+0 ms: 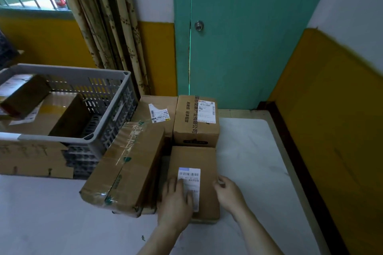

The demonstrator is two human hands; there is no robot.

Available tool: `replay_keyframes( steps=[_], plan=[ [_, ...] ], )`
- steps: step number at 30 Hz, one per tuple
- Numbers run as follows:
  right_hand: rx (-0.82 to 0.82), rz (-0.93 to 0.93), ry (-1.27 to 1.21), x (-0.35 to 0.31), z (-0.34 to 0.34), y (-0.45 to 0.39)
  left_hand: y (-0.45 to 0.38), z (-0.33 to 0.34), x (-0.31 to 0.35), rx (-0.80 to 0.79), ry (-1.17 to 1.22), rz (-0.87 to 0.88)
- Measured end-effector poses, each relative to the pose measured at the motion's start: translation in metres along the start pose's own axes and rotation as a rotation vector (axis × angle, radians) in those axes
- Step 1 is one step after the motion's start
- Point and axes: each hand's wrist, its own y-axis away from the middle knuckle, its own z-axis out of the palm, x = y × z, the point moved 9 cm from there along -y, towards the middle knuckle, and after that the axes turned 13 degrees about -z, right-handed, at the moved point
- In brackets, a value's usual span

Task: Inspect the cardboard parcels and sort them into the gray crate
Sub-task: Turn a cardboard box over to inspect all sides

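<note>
Standing on the white table (255,151) at far left, the gray crate (87,138) holds parcels; bare tabletop lies right of the flat parcel (192,159), where left hand (176,203) rests flat, released, while right hand (228,192) grasps its right edge.

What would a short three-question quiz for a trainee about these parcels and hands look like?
1. True or false: the gray crate already holds parcels.
2. The left hand lies on the near parcel, over which item? A) shipping label B) green tape C) a flap
3. Where does the right hand touch that parcel?

Key: 1 true. 2 A. 3 At its right edge.
</note>
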Motion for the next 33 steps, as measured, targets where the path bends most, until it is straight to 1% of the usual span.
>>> replay_keyframes(
  steps=[2,4,6,9,13,16,19,22,25,28,31,33],
  plan=[
    [-0.01,0.011,0.031,0.003,-0.005,0.001,-0.007,-0.007,-0.011,0.009,0.089,-0.109],
    [-0.056,0.034,0.029,0.007,-0.004,0.003,-0.015,-0.005,-0.024,-0.072,0.218,-0.227],
    [-0.096,0.049,0.012,0.012,0.001,0.007,-0.021,0.0,-0.031,-0.155,0.267,-0.253],
    [-0.073,0.014,0.005,0.012,0.0,0.011,-0.022,0.003,-0.029,-0.197,0.278,-0.216],
    [0.043,0.0,-0.057,0.007,-0.016,0.011,-0.016,-0.002,-0.013,-0.194,0.427,-0.152],
    [0.123,-0.009,-0.091,0.001,-0.03,0.012,-0.013,-0.019,0.001,-0.161,0.562,-0.115],
    [0.182,-0.052,-0.087,-0.01,-0.047,0.017,-0.007,-0.04,0.017,-0.166,0.711,-0.098],
    [0.205,-0.142,-0.032,-0.033,-0.064,0.027,0.008,-0.058,0.037,-0.178,0.754,-0.053],
    [0.181,-0.246,-0.064,-0.06,-0.078,0.038,0.023,-0.077,0.055,-0.219,0.747,0.034],
    [0.101,-0.329,-0.165,-0.079,-0.093,0.05,0.037,-0.097,0.071,-0.346,0.762,0.162],
    [0.011,-0.399,-0.222,-0.094,-0.103,0.062,0.049,-0.118,0.08,-0.431,0.65,0.259],
    [-0.019,-0.439,-0.223,-0.102,-0.109,0.07,0.055,-0.126,0.082,-0.475,0.567,0.284]
  ],
)
